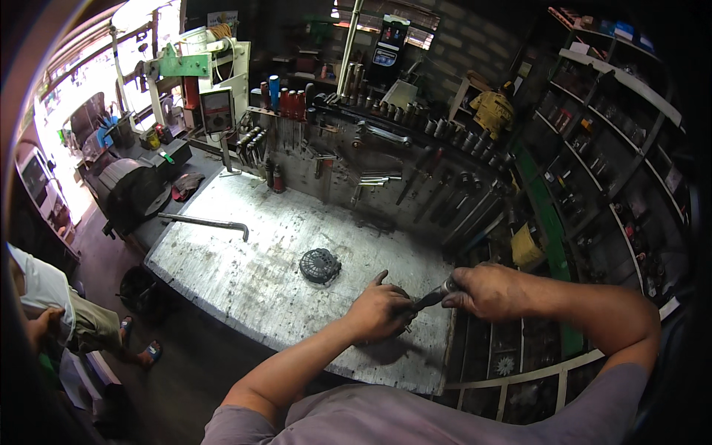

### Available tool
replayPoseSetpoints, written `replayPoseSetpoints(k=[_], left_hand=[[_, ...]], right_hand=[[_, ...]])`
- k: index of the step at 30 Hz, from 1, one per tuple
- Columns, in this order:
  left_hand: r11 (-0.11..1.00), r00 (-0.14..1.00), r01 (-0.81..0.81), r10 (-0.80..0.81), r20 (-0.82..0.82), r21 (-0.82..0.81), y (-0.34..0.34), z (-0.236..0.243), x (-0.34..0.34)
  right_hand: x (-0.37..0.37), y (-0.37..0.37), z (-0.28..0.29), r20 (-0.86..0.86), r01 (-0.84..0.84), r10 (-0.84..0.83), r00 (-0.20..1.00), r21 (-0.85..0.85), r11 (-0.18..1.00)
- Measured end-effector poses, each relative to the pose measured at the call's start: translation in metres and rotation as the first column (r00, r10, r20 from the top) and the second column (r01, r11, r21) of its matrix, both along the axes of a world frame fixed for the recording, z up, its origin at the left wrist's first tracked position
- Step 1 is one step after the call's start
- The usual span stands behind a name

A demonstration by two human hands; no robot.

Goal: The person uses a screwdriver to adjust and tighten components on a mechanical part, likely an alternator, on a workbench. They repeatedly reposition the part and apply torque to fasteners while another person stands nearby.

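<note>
Over the near right end of the metal-topped workbench (252, 278), my left hand (380, 310) is closed, its thumb raised. A small metal tip pokes out below its fingers; the rest of the held part is hidden, so its kind cannot be told. My right hand (489, 291) is wrapped round a dark hand tool (429, 299) with a round metal collar. The tool's narrow end reaches the left hand's fingers. Farther left on the bench, apart from both hands, lies a round black slotted cover (320, 265).
A bent metal bar (208, 221) lies at the bench's far left. Behind it, a tool board (356, 159) carries wrenches, sockets and screwdrivers. Shelves of small parts (601, 170) rise on the right. Another person (63, 304) is at the left, beyond the bench edge.
</note>
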State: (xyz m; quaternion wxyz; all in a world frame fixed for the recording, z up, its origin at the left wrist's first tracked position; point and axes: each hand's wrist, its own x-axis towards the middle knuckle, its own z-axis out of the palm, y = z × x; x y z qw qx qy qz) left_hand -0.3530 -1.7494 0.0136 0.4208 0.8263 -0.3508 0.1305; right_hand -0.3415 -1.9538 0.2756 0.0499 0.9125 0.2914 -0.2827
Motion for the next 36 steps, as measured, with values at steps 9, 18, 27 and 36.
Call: replayPoseSetpoints(k=[9,18,27,36], left_hand=[[1.000,0.999,-0.021,0.021,-0.024,0.005,0.000,0.006,0.001],[1.000,0.999,-0.014,0.015,-0.041,0.027,0.000,0.006,0.003],[1.000,0.999,-0.019,0.018,-0.043,-0.014,-0.002,0.009,0.001],[0.998,0.994,0.061,-0.062,-0.093,-0.015,0.002,0.007,0.004]], right_hand=[[0.022,0.005,0.019,0.259,-0.453,0.462,0.848,-0.095,0.886],[0.014,0.004,0.015,0.393,-0.717,0.747,0.537,-0.253,0.649],[0.005,-0.002,-0.006,0.103,0.100,-0.102,0.989,0.031,0.995],[0.021,-0.005,-0.008,0.449,-0.608,0.491,0.746,0.160,0.777]])
